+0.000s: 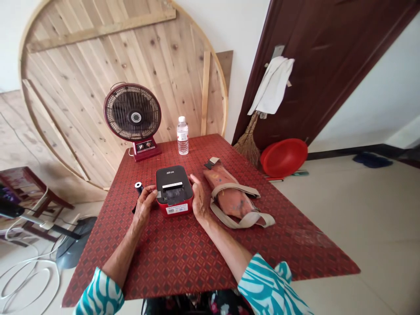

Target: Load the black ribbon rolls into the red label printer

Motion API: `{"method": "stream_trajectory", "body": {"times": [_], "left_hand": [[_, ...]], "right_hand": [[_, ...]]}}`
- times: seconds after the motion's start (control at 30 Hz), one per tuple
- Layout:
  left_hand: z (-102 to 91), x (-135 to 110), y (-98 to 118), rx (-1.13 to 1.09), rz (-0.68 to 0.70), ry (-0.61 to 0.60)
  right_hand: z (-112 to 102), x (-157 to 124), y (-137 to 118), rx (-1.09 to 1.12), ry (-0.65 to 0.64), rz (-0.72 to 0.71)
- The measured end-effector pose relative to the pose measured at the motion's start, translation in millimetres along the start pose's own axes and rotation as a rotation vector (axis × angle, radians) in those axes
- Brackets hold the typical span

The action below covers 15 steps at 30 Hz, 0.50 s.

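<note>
A small label printer point(174, 186), black on top with a red base, sits on the table between my hands. A white paper strip shows at its slot, and a printed sticker is on its front. My left hand point(145, 203) holds its left side, thumb at the top edge and fingers bent. Against the right side rests my right hand point(199, 199), fingers along the casing. Just beyond my left hand is a dark roll with a white end point(138, 187); part of it is hidden by the hand. An orange-brown stained pouch point(229, 192) with beige straps lies right of my right hand.
Toward the back of the red patterned table point(183, 258) stand a fan point(134, 116) and a water bottle point(183, 136). A large round wooden panel point(82, 74) leans on the wall. On the floor are red basins point(285, 157), a broom point(248, 142) and coiled cable point(29, 280).
</note>
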<state>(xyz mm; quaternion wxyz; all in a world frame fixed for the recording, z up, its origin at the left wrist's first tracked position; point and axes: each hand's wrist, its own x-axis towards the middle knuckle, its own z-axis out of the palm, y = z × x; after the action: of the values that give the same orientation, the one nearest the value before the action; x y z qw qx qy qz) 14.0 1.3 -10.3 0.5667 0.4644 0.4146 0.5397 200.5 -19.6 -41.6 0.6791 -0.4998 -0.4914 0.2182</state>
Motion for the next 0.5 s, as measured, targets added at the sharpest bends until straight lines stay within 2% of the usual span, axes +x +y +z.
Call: {"method": "stream_trajectory", "body": {"times": [0.27,0.5], "left_hand": [[-7.5,6.7,7.1,-0.042,-0.119,-0.118],[-7.5,7.5,9.4,-0.032,-0.159,-0.136]], "right_hand": [[0.1,0.3,6.3,0.004,0.008,-0.010],[1.0,-0.8,6.4,0.029,-0.001,0.015]]}}
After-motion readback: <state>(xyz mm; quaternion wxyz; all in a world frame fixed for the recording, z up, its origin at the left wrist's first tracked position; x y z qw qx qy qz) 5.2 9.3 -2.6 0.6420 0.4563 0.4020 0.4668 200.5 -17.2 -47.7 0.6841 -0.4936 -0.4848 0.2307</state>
